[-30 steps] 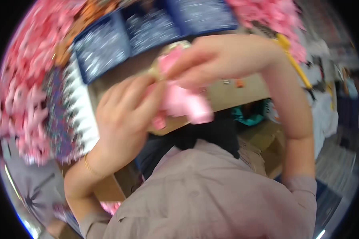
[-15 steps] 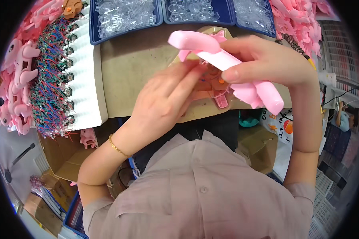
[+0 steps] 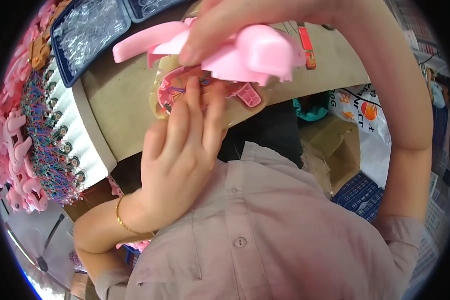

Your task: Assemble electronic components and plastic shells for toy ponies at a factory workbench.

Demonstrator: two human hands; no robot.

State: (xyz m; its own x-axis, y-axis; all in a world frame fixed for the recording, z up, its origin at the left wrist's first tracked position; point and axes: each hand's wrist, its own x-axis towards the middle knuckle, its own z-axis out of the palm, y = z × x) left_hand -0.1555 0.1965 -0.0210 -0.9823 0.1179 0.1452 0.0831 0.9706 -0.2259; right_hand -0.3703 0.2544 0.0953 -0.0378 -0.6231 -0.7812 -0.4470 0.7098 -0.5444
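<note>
My right hand [image 3: 210, 32] grips a glossy pink plastic shell half [image 3: 265, 52], tilted above the work area. Below it lies another pink shell half [image 3: 248, 95], hollow side up, in a beige holder [image 3: 161, 75]. Thin coloured wires and a brown part show inside this lower shell. My left hand [image 3: 177, 150] reaches in with its fingers stretched out and somewhat apart. Its fingertips are over or against the inner parts; exact contact is hard to make out. The raised shell hides part of the lower one.
Blue trays [image 3: 92, 37] of clear plastic pieces stand at the back left. Beside them, a white ridged tray [image 3: 77, 125] carries wired round parts [image 3: 42, 145]. Pink shells [image 3: 17, 160] pile up at far left. A red object [image 3: 307, 47] lies right; an open carton [image 3: 335, 155] sits below the table.
The whole view has turned and shifted. My right hand has brought the pink shell half left, closer to the camera. My left hand's fingers now stretch into the lower shell.
</note>
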